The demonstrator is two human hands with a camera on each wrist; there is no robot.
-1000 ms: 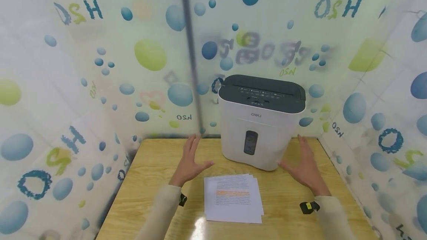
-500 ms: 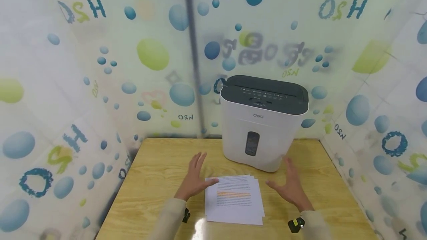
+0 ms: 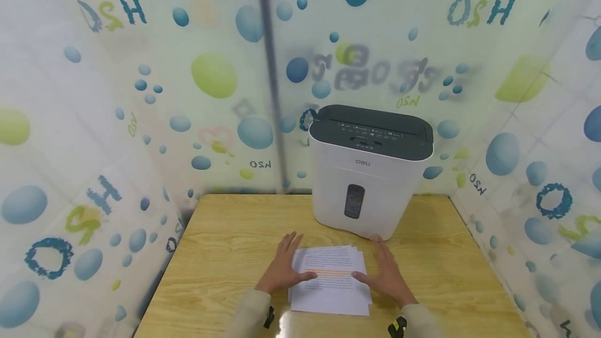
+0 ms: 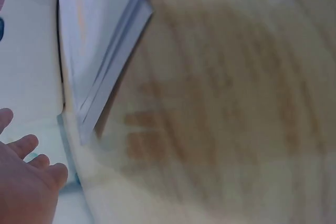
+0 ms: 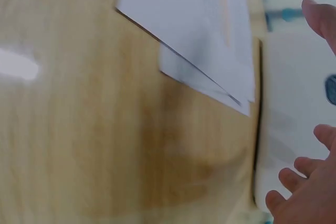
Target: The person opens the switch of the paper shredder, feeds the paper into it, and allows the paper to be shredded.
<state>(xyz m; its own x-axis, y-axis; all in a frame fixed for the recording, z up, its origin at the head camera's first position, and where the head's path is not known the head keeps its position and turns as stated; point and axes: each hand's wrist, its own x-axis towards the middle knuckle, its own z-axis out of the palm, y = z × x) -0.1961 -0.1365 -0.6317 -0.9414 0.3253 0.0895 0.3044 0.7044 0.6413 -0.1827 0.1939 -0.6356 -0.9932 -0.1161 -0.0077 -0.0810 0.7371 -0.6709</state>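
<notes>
A loose stack of printed paper sheets (image 3: 328, 293), with an orange highlighted line on the top one, lies on the wooden table. My left hand (image 3: 283, 270) hovers at the stack's left edge, fingers spread and thumb over the paper. Opposite it, my right hand (image 3: 387, 275) is at the right edge, thumb likewise extended over the sheets. Both hands hold nothing. In the left wrist view, the fingers (image 4: 31, 166) stand apart from the sheets (image 4: 100, 40). The right wrist view shows the fingers (image 5: 299, 177) apart from the slightly fanned sheets (image 5: 194, 40) too.
Behind the stack stands a white paper shredder (image 3: 338, 186) with a dark grey top and a small window. The wooden table (image 3: 225, 233) meets patterned curtain walls (image 3: 211, 129) at the back and sides. A bright reflection lies near the table's front.
Both hands have come down and inward from beside the shredder to the two sides of the paper stack. The stack and the shredder have stayed in place.
</notes>
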